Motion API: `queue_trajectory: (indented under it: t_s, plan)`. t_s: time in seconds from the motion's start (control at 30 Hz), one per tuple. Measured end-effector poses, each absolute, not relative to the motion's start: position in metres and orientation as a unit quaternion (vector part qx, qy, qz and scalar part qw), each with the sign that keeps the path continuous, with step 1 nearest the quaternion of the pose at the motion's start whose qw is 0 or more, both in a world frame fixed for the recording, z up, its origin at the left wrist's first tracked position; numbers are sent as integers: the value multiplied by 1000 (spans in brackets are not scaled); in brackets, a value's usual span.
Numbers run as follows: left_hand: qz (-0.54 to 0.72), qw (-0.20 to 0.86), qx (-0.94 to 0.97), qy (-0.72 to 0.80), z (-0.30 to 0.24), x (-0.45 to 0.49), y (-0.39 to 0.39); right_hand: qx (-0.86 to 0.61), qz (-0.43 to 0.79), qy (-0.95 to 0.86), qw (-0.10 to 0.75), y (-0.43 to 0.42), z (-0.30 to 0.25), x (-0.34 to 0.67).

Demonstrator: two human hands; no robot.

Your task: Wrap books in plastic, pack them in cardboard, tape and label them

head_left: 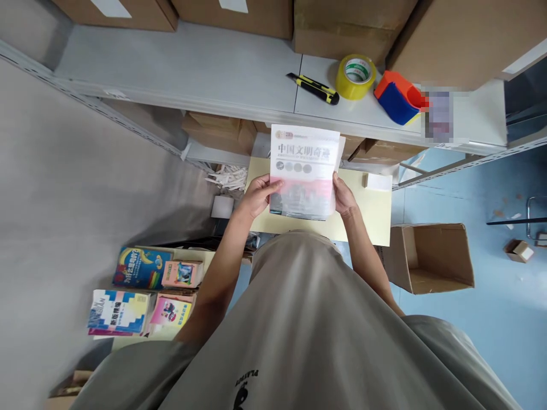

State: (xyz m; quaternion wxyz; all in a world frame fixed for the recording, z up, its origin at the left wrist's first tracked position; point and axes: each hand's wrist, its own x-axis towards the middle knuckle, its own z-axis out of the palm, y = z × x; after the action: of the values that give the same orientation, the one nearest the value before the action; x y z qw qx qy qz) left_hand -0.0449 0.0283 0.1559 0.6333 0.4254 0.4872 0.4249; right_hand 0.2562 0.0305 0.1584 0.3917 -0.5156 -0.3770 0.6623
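Both my hands hold a book point(303, 173) upright in front of me, its pale cover printed with Chinese characters, a row of small round pictures and a pink band. The cover looks hazy, as if under a thin translucent layer; I cannot tell whether that is a sheet or a bag. My left hand point(258, 193) grips the left edge, thumb on the front. At the right edge, my right hand point(343, 195) is closed, with a loose pale flap beside it. Below the book lies a cream-coloured tabletop point(371, 210), bearing a small white block point(378, 182).
A utility knife point(314, 88), a yellow tape roll point(355, 77) and a red-and-blue tape dispenser point(398, 98) lie on the grey shelf point(192, 74). Cardboard boxes point(239, 20) stand behind. Stacked books point(143, 267) are at lower left, an open carton point(440, 256) at right.
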Motion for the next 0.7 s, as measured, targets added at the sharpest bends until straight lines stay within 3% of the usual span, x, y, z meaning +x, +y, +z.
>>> queue_trajectory:
  t_s: [0.17, 0.33, 0.43, 0.57, 0.7]
  plan:
    - [432, 496, 469, 589, 149, -25, 34, -514, 622, -418, 418, 31, 167, 234]
    - [374, 557, 529, 520, 147, 13, 17, -530, 579, -458, 417, 22, 163, 203]
    - [372, 537, 534, 537, 144, 24, 12, -524, 588, -468, 401, 17, 156, 188]
    - [409, 521, 514, 544, 133, 9, 24, -510, 590, -490, 389, 19, 142, 188]
    - [453, 593, 432, 507, 125, -30, 40, -553, 504, -528, 402, 31, 138, 222]
